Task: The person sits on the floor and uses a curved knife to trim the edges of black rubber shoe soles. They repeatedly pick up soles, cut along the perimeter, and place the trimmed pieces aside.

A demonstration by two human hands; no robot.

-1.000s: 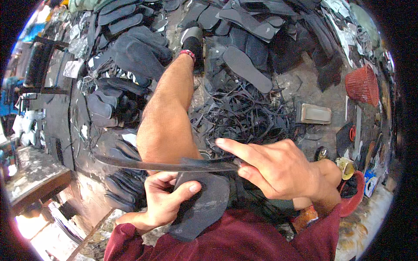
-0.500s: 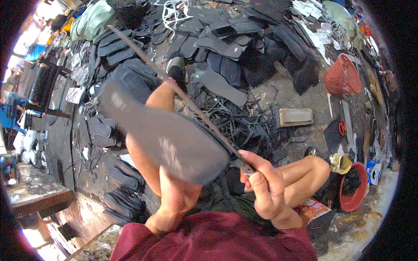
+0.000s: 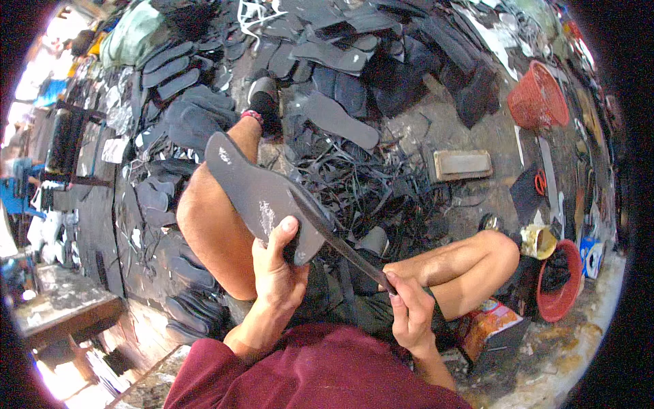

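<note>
On the far left of the floor, stacks of dark sole blanks lie fanned beside a dark bench.

Left hand: grip closed around the lower end of a dark rubber sole, thumb pressed flat on its face. Sole held raised and tilted above the left knee, toe end pointing up and away.

Centre: long knife, tip lying against the sole's right edge near the thumb; whether it has bitten into the rubber cannot be told. Tangle of thin rubber trimmings on the floor behind.

Right hand: grip shut tight on the knife handle, low by the right knee.

Step in hand, as judged: trimming the sole's edge. Next move calls for a steady draw along the outline, thumb kept off the blade path.

Right side: grey block, red basket, red bowl.
</note>
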